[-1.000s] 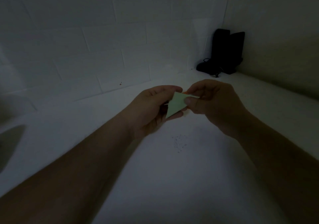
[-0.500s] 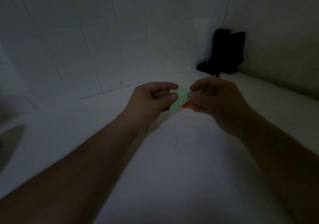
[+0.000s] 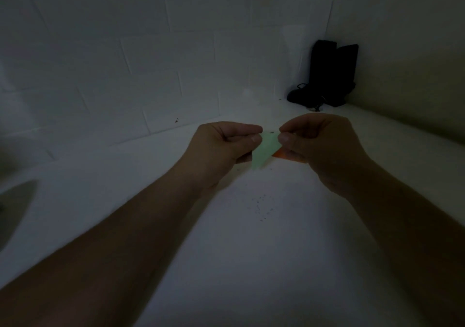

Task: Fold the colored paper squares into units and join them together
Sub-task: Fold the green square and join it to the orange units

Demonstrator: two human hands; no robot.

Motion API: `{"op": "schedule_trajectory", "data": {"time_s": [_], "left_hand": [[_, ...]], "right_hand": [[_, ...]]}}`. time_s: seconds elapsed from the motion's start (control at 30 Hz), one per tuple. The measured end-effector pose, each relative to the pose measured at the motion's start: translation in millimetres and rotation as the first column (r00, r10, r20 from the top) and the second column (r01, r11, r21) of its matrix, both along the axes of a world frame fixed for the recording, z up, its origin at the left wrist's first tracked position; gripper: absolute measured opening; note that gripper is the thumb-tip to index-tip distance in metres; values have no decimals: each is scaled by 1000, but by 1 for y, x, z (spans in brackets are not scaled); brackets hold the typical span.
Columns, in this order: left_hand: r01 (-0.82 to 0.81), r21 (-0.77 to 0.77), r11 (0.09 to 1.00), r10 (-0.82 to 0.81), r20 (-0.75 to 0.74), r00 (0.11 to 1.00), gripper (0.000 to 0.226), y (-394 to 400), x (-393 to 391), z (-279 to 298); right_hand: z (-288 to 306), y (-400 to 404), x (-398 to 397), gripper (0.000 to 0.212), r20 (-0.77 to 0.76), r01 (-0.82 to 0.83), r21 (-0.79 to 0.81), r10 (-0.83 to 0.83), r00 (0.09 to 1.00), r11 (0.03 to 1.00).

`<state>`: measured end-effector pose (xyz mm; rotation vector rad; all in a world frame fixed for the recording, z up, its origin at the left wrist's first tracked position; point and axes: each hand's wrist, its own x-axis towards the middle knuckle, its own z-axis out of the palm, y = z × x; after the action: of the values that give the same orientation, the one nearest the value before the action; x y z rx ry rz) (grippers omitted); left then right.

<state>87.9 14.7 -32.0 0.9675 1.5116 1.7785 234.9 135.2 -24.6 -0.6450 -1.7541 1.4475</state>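
Both hands are raised above the white bench [image 3: 226, 263], each closed in a pinching grip on the paper. The left hand [image 3: 221, 145] pinches the left edge of the green paper [image 3: 265, 150] between thumb and forefinger; the right hand [image 3: 319, 145] pinches its right edge together with an orange paper [image 3: 279, 153], which shows only as a sliver beneath the green, against the right grip. The step in hand appears to be joining the two pieces. Recommended: keep both pinches close to the seam, slide the orange point in along the fold without buckling, then press flat. Lighting is poor; the pocket itself cannot be made out. Dark specks [image 3: 261, 208] lie on the bench below the grips. A black object [image 3: 327, 74] stands in the far corner, well apart and no obstruction.
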Motion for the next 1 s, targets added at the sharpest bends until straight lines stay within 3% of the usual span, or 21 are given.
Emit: {"op": "schedule_trajectory", "data": {"time_s": [0.2, 0.37, 0.63, 0.87, 1.0], "left_hand": [[-31, -40, 999, 29, -34, 999, 10, 0, -1, 1], [-64, -96, 993, 42, -215, 976, 11, -1, -6, -5], [0, -89, 996, -10, -111, 994, 11, -4, -4, -1], [4, -104, 995, -16, -113, 993, 9, -3, -2, -2], [24, -113, 993, -36, -103, 994, 8, -4, 0, -3]], "right_hand": [[1, -2, 0, 16, -33, -47, -56, 46, 998, 997], [1, -2, 0, 15, -2, -46, -60, 46, 999, 997], [0, -4, -2, 31, -68, -142, -209, 130, 989, 968], [-1, -3, -3, 29, -64, -108, -161, 99, 993, 981], [-4, -2, -4, 41, -60, -121, -155, 113, 992, 981]]}}
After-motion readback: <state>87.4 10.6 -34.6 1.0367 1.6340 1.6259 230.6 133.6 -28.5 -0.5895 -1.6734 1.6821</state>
